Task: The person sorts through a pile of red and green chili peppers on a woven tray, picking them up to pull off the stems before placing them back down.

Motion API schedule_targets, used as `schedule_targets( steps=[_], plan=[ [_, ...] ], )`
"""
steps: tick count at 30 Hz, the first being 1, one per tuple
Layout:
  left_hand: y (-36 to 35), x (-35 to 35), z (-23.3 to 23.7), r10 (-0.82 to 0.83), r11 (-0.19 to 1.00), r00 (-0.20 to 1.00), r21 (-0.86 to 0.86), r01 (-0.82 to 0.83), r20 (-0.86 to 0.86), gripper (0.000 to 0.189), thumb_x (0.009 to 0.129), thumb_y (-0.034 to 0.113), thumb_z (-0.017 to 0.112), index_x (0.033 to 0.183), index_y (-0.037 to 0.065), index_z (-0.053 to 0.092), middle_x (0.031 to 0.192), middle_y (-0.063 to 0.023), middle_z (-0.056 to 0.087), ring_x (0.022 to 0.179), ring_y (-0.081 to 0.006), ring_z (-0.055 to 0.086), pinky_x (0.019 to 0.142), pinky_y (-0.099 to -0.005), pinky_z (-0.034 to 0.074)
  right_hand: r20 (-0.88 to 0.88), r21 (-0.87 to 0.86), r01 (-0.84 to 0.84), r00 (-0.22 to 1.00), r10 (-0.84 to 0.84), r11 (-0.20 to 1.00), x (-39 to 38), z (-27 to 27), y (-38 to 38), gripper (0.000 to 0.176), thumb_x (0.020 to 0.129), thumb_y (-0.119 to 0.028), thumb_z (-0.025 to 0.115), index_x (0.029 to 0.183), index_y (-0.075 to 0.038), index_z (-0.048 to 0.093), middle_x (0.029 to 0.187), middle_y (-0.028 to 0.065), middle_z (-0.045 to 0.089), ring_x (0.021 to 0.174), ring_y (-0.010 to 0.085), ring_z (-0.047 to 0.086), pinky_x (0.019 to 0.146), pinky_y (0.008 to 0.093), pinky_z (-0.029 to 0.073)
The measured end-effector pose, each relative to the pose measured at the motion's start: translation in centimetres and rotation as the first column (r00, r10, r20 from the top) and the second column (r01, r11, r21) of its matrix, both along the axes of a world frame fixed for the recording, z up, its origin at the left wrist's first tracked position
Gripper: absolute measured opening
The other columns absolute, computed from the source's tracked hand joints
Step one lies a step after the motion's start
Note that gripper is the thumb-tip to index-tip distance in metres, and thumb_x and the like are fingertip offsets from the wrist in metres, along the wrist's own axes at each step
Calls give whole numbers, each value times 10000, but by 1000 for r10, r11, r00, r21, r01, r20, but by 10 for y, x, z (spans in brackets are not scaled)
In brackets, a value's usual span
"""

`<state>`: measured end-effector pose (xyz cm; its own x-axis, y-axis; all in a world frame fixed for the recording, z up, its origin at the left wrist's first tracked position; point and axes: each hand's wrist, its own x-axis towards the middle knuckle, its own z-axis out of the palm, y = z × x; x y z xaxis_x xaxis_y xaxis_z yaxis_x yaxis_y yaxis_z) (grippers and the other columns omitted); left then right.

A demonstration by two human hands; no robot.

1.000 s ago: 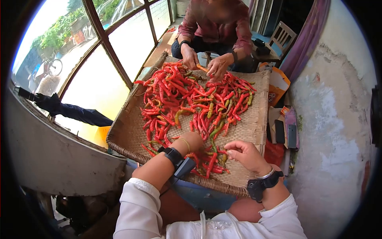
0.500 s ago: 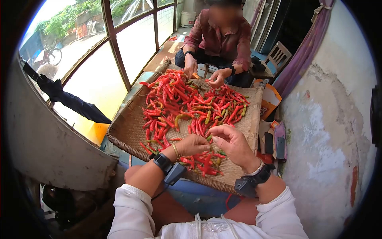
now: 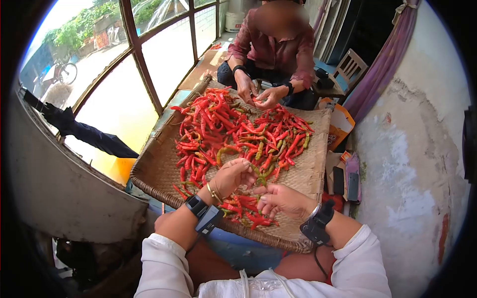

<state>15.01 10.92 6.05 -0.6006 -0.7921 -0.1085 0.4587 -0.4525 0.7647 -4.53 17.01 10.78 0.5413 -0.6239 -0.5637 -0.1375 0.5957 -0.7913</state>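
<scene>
A large woven tray bears red peppers with some green ones among them. My left hand is over its near part, its fingers closed on a green pepper at the fingertips. Just to the right and slightly nearer, my right hand has its fingers curled in; what they hold, if anything, is hidden. The hands are apart. A smaller group of red peppers lies below them near the tray's front edge.
Across the tray sits a person in a dark red shirt, both hands together over the far edge. A folded umbrella leans by the window at left. On the right are an orange box, phones and a wall.
My left hand has risen and turned upward, farther over the peppers. My right hand has moved down. The other person's hands have come together.
</scene>
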Motion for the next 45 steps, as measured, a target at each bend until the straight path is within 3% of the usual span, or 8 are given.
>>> schedule_targets(
  steps=[12, 20, 25, 30, 36, 40, 44, 45],
  plan=[
    [12, -35, -1, -168, 972, 976, -139, 187, 138, 220, 891, 275, 453, 812, 89, 540, 807, -41, 621, 654, -93, 586, 621, -241, 482, -217, -12, -55, 975, 51, 998, -64, 24, 33, 293, 918, -221, 392, 1071, 9, 488, 725, 25, 569, 576, 64, 537, 528, 192, 452],
    [2, -24, -4, 29, 998, 991, -62, -21, 129, 196, 876, 224, 484, 777, 63, 536, 679, -33, 579, 579, -109, 566, 555, -253, 481, 66, -104, 210, 977, -204, 972, -3, -13, 3, 205, 897, -191, 452, 983, -12, 506, 833, 50, 567, 748, 109, 563, 724, 230, 460],
    [-2, -20, -6, 39, 994, 970, -109, -13, 240, 166, 865, 220, 514, 819, 61, 530, 660, -25, 552, 567, -99, 544, 522, -233, 466, 352, 175, 185, 906, -237, 967, 4, -49, -15, 193, 887, -222, 478, 971, -53, 518, 802, 49, 582, 683, 124, 583, 617, 294, 509],
    [0, -28, -4, 41, 997, 952, -72, -20, 304, 199, 825, 152, 585, 994, 59, 535, 694, 19, 533, 563, -43, 479, 496, -187, 390, 251, 84, 247, 932, -260, 965, -8, -47, -19, 179, 886, -211, 478, 920, -47, 543, 800, 46, 587, 685, 104, 579, 630, 261, 503],
    [-3, -27, -3, -91, 995, 939, -8, 100, 332, 133, 817, 177, 598, 881, 60, 599, 641, 42, 529, 536, -32, 448, 472, -171, 346, 228, -25, 216, 952, -205, 976, -9, -60, -22, 192, 882, -203, 484, 872, -26, 557, 829, 61, 593, 698, 119, 588, 672, 256, 501],
    [-19, -18, 8, 105, 994, 911, -56, -90, 398, 152, 848, 212, 558, 854, 62, 582, 672, 8, 569, 561, -43, 504, 477, -173, 394, 229, -29, 167, 961, -156, 986, -11, -55, -18, 201, 881, -206, 490, 819, -32, 571, 803, 60, 596, 681, 119, 585, 665, 250, 500],
    [-44, -2, 15, 472, 881, 882, 36, -472, 14, 199, 882, 250, 498, 945, 68, 549, 806, -6, 588, 697, -70, 571, 575, -214, 459, 175, -49, 226, 961, -214, 973, -8, -62, -21, 195, 875, -188, 493, 829, -19, 580, 786, 52, 597, 692, 123, 584, 648, 231, 482],
    [-51, 6, 3, 436, 899, 898, 21, -438, 60, 253, 872, 252, 507, 997, 36, 550, 857, -58, 611, 772, -117, 602, 626, -263, 487, 42, -254, 141, 990, -135, 957, -9, -71, -25, 188, 863, -180, 504, 847, -12, 585, 781, 48, 601, 698, 127, 583, 642, 234, 470]
  ],
)
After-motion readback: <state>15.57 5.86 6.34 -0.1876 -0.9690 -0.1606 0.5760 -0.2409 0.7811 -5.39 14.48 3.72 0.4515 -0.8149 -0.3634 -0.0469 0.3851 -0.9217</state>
